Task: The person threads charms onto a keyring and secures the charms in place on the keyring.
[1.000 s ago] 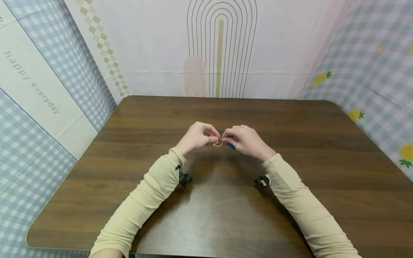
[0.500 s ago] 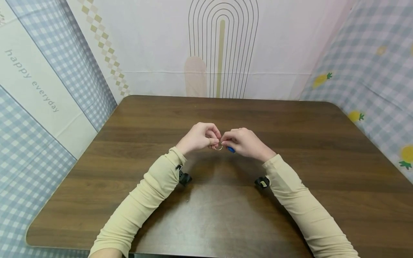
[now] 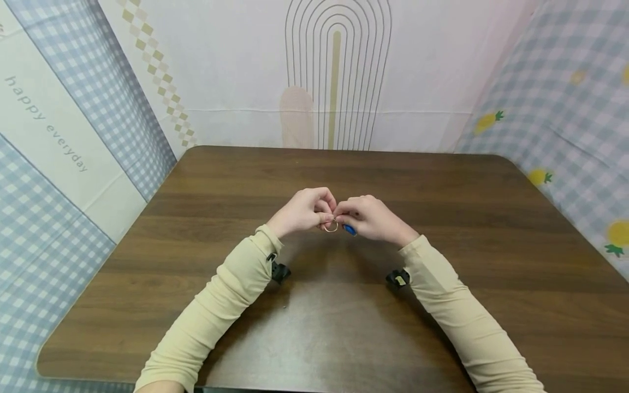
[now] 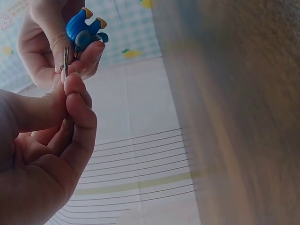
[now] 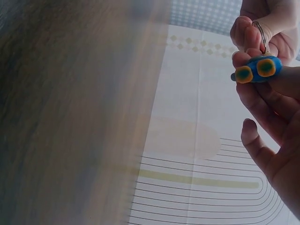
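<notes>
A keychain hangs between the two hands above the table: a metal split ring (image 3: 331, 228) joined to a small blue figurine (image 4: 86, 30) with orange-yellow feet. My left hand (image 3: 306, 210) pinches the ring between thumb and forefinger. From the other side, my right hand (image 3: 371, 215) grips the keychain by the thumb and fingers where ring and figurine meet. In the right wrist view the figurine's two feet (image 5: 255, 70) point toward the camera, and the ring (image 5: 260, 35) stands up behind them. The fingertips almost meet and hide part of the ring.
The brown wooden table (image 3: 236, 180) spreads under both forearms. Black wrist cameras (image 3: 280, 272) are strapped at the beige sleeves. A white printed cloth (image 3: 236, 71) hangs behind the table's far edge, with checked cloth (image 3: 565, 109) at the sides.
Both hands have come slightly lower, toward the person, and the right fingertips sit closer to the left ones. The ring has dropped a little and its upper part is more covered by fingers.
</notes>
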{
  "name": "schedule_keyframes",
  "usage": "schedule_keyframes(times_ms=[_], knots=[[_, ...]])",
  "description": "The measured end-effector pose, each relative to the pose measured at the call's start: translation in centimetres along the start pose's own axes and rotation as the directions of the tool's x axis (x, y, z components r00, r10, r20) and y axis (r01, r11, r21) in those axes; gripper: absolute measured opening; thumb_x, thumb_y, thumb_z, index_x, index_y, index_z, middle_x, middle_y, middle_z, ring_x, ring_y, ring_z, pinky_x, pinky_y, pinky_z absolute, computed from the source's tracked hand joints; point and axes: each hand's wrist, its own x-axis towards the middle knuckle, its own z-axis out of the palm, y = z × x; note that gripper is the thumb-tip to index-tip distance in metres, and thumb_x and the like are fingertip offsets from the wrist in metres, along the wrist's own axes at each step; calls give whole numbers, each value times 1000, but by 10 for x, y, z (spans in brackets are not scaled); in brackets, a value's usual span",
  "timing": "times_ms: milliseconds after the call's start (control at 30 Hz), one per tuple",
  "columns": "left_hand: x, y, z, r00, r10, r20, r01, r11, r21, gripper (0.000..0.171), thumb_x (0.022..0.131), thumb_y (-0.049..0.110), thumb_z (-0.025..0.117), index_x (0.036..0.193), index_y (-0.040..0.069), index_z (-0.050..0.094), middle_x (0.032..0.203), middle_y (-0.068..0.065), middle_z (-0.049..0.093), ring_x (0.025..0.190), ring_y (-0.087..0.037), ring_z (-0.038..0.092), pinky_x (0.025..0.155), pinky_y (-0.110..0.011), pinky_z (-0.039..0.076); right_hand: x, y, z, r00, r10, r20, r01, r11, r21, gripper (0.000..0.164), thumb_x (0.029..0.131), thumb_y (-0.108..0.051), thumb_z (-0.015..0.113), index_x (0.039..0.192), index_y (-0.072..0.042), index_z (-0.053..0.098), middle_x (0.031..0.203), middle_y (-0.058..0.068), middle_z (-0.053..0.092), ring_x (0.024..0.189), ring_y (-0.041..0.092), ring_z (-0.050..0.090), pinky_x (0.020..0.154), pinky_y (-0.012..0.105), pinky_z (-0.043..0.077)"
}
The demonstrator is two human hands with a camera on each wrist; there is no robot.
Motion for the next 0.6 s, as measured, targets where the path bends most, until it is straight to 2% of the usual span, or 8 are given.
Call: schedule_keyframes(times_ms=[100, 233, 400, 500, 600], knots=[[-2, 3, 0, 1000, 19, 1, -19, 1000, 15, 10, 90, -4, 61, 97, -2, 55, 76, -18, 70, 60, -7, 59, 66, -44, 58, 0, -2, 0, 1000, 6, -6, -6, 1000, -6, 5, 89, -7, 67, 89, -8, 72, 73, 1, 65, 64, 10, 51, 61, 25, 44], [-3, 6, -1, 999, 35, 0, -35, 999, -3, 10, 90, -2, 62, 98, -2, 54, 75, -18, 69, 59, -7, 58, 64, -39, 58, -1, -4, -2, 1000, 24, -20, -23, 1000, 12, 5, 90, -7, 66, 89, -8, 71, 72, 0, 66, 64, 9, 51, 61, 24, 44], [-3, 7, -2, 999, 44, -3, -44, 991, -125, 12, 92, -3, 59, 102, -2, 52, 66, -5, 62, 59, -9, 56, 62, -29, 54, -2, -7, -6, 996, 88, -3, -86, 983, 161, 10, 95, -10, 61, 87, -7, 66, 67, -2, 59, 58, 7, 49, 55, 22, 41], [-2, 8, -3, 999, 55, -2, -54, 974, -218, 13, 93, -3, 56, 105, -3, 50, 64, 2, 58, 59, -9, 54, 59, -24, 49, -3, -10, -10, 990, 143, 0, -138, 954, 267, 13, 96, -13, 59, 85, -7, 64, 65, -2, 55, 55, 7, 47, 52, 21, 39], [-1, 10, -4, 998, 66, -6, -65, 957, -281, 14, 94, -3, 56, 106, -4, 49, 62, 4, 56, 59, -10, 53, 57, -22, 46, -3, -11, -13, 986, 167, -6, -157, 936, 314, 13, 97, -14, 58, 86, -9, 65, 66, -2, 55, 56, 7, 48, 52, 21, 38]])
